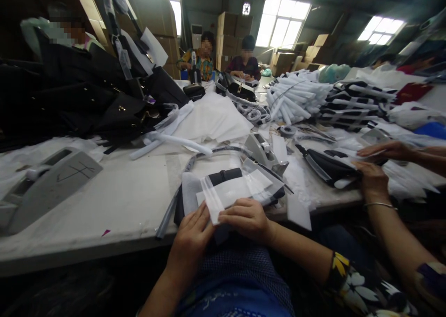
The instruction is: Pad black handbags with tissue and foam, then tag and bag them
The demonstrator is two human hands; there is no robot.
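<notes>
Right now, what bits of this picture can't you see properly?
Head view:
- The black strap: mostly hidden under the white sheet held by the left hand and right hand.
- The tape dispenser: cut off by the left edge.
- The black bag: its end is covered by a co-worker's hand.
- The far workers' items: too small.

Head-worn view, forward and down — close over table (125,201)
</notes>
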